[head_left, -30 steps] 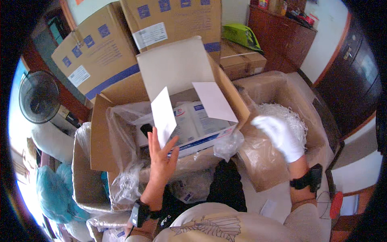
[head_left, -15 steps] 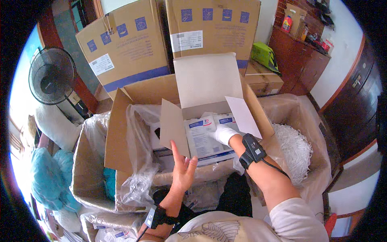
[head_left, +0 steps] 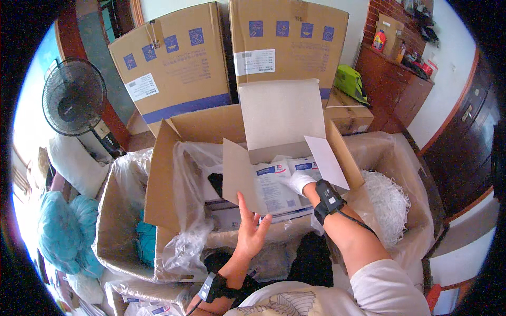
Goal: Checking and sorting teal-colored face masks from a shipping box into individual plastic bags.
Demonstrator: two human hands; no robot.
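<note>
A white carton (head_left: 284, 124) with its lid raised and side flaps spread rests in the big brown cardboard box in front of me. White packets (head_left: 276, 192) with blue print fill the carton. In a white glove, my right hand (head_left: 300, 183) reaches into the carton onto the packets; its fingers blend into the white wrapping. My bare left hand (head_left: 252, 231) has its fingers spread at the lower edge of the carton's left flap (head_left: 240, 174), the index finger against or very near it. Each wrist wears a strapped black device.
The large brown box (head_left: 163, 195) is lined with clear plastic. At its right stands a lined box with white stringy material (head_left: 387, 205); at its left, another box holds turquoise items (head_left: 146, 239). Two tall cartons (head_left: 174, 68) stand behind. A fan (head_left: 74, 97) is at far left.
The whole view has shifted slightly, moving the scene right and down. My right hand stays on the packets, and my left hand remains spread by the left flap.
</note>
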